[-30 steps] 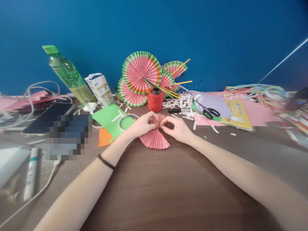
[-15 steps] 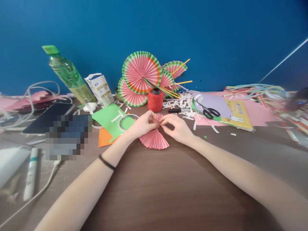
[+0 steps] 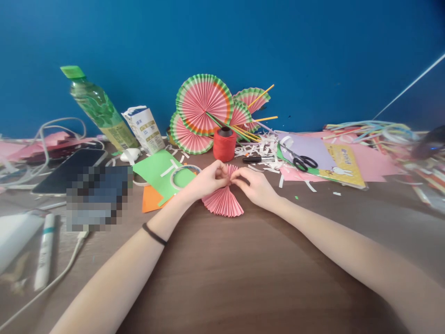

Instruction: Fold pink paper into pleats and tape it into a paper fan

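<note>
A pink pleated paper fan (image 3: 224, 203) is pinched at its narrow middle, its folds flaring toward me and away from me. My left hand (image 3: 211, 178) closes on the middle from the left, thumb and fingers together. From the right, my right hand (image 3: 255, 185) has thumb and forefinger closed at the same spot. Whether a thread lies between the fingertips is too small to make out. Just beyond the hands stands a spool of red thread (image 3: 224, 147). A roll of tape (image 3: 174, 178) lies by my left wrist, partly covered by the hand.
Finished round paper fans (image 3: 204, 104) lean against the blue wall. Scissors (image 3: 301, 161), a black marker (image 3: 257, 159), paper scraps and a yellow packet (image 3: 342, 164) lie to the right. Green paper (image 3: 156, 169), a carton (image 3: 144, 130), a bottle (image 3: 100, 111) and a phone (image 3: 71, 171) are left.
Both hands stay at the middle of the pink fan with almost no movement. The right fingertips have shifted very slightly.
</note>
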A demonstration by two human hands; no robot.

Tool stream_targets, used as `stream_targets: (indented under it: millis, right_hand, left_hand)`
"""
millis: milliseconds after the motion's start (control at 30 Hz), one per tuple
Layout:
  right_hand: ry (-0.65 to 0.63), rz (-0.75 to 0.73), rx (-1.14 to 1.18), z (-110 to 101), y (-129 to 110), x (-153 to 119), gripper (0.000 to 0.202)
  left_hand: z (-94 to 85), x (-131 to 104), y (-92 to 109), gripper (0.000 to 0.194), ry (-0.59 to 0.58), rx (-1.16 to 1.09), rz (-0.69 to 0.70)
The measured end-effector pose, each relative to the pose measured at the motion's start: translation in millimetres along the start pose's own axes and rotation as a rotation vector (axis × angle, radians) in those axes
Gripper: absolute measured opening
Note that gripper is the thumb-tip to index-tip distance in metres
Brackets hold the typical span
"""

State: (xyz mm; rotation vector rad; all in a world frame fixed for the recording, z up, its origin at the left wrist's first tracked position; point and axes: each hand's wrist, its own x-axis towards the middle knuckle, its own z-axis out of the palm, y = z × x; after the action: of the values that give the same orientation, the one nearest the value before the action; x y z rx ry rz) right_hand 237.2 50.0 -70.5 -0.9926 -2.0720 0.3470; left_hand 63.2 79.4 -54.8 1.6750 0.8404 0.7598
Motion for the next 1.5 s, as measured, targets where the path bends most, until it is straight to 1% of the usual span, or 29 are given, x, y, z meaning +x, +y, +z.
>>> stream_targets:
  millis: [100, 233, 433, 567, 767, 1000, 1333, 1500]
  right_hand:
    - [0.0, 0.058, 0.045, -0.8, -1.4, 1.0, 0.009]
    - [-0.009, 0.092, 0.126, -2.6, -3.9, 2.8, 0.009]
    - [-0.034, 0.166, 0.258, -3.5, -5.2, 3.3, 0.003]
    - [-0.026, 0.219, 0.328, -2.3, -3.5, 3.2, 0.009]
    - [-0.035, 0.229, 0.353, -2.9, -3.7, 2.4, 0.012]
    - [-0.053, 0.263, 0.397, -3.2, -5.4, 3.5, 0.008]
    - [-0.049, 0.231, 0.379, -2.8, -2.9, 1.9, 0.006]
    - [-0.046, 0.239, 0.375, -1.7, -2.7, 1.5, 0.006]
  left_hand:
    - [1.3, -0.5, 3.2, 0.02, -0.04, -0.052, -0.03]
    - [3.0, -1.7, 6.9, 0.021, -0.071, -0.062, -0.037]
    - [4.1, -3.3, 9.0, 0.024, -0.093, -0.017, -0.014]
    - [4.1, -4.0, 9.9, 0.024, -0.103, 0.036, 0.011]
    - [3.9, -4.1, 8.9, 0.022, -0.101, 0.103, 0.042]
    - [3.2, -4.0, 6.8, 0.018, -0.118, 0.141, 0.074]
    - [6.0, -3.6, 6.8, 0.014, -0.065, 0.093, 0.044]
    - [7.3, -4.6, 8.9, 0.016, -0.084, 0.091, 0.047]
